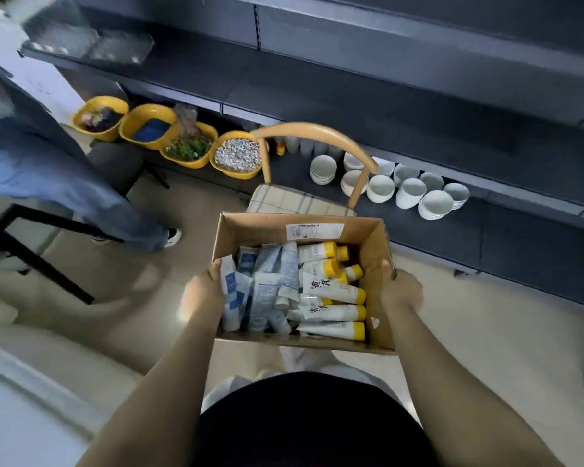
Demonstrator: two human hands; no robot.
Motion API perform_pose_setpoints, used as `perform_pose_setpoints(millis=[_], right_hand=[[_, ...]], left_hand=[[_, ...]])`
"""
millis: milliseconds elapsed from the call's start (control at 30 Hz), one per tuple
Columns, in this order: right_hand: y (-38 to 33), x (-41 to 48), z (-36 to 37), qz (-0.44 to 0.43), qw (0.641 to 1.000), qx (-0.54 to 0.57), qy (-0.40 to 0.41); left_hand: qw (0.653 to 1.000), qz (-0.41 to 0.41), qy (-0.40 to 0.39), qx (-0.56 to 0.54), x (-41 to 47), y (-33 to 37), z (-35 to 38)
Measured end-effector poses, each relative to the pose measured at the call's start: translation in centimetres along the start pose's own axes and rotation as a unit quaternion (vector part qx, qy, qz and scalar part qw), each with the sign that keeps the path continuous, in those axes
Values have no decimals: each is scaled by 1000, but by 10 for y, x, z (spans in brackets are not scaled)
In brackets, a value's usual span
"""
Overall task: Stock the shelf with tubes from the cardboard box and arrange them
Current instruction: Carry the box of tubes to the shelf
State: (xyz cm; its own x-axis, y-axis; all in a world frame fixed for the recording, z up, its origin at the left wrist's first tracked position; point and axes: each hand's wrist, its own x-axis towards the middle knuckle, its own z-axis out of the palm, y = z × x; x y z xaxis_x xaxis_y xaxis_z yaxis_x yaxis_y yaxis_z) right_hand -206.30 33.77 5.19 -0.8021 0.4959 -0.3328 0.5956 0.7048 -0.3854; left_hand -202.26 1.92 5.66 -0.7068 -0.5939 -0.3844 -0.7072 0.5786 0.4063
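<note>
I carry an open cardboard box (257, 230) in front of my body. My left hand (203, 291) grips its left wall, thumb over the rim. My right hand (400, 289) grips the right wall the same way. Inside lie several blue-and-white tubes (267, 284) on the left and several white tubes with yellow caps (334, 294) on the right, piled loosely. The dark grey shelf (351, 82) stands ahead, its middle boards bare.
A wooden chair (317, 133) with a checked cushion stands just beyond the box. White bowls (408, 193) sit on the lowest shelf board. Yellow tubs (186, 146) line the floor at left. A person in jeans (64, 183) stands at the left beside a black frame.
</note>
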Motion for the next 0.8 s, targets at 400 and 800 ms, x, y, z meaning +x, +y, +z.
perform_pose_setpoints(millis=[400, 800], right_hand=[[-96, 98, 19, 86, 996, 11, -24], [-158, 155, 77, 197, 980, 14, -6]], left_hand=[[995, 67, -41, 54, 147, 115, -8], [984, 88, -116, 103, 289, 163, 28]])
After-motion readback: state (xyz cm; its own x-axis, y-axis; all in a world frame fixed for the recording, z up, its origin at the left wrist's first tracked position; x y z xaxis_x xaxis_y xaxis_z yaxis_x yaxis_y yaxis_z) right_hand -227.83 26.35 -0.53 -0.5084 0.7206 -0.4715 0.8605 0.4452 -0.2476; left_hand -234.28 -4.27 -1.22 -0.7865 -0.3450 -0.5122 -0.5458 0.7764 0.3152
